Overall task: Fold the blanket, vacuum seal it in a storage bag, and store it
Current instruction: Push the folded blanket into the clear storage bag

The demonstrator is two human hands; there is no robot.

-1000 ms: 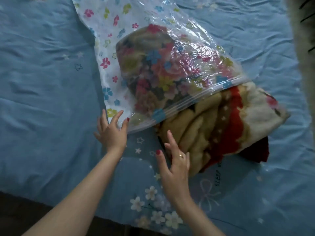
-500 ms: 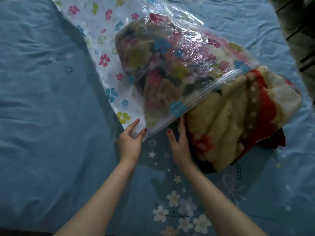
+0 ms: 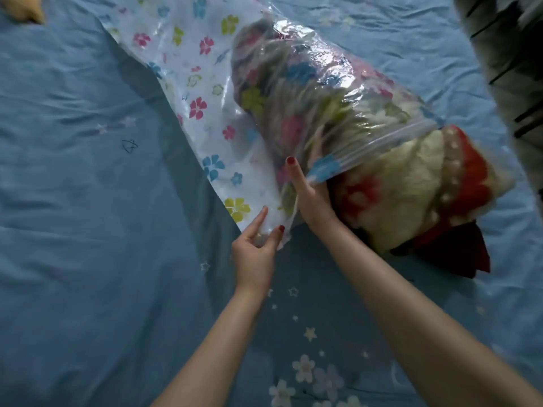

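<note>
A clear storage bag (image 3: 205, 92) printed with coloured flowers lies across the blue bed. A folded cream and red floral blanket (image 3: 411, 189) is about half inside it, and its near end sticks out past the zip strip at the bag's mouth. My left hand (image 3: 255, 248) pinches the bag's near corner between thumb and fingers. My right hand (image 3: 311, 192) grips the edge of the bag's mouth, with the thumb on top of the plastic and the fingers tucked under it against the blanket.
The bed sheet (image 3: 73, 230) is blue with small stars and white flowers near the front edge. A yellowish object (image 3: 23, 7) shows at the far left corner. A dark striped furry shape (image 3: 511, 54) fills the upper right.
Both hands moved from beside the bag onto it. The left now pinches its corner, the right has gone under the mouth's edge. The bag's near side has lifted and tilted.
</note>
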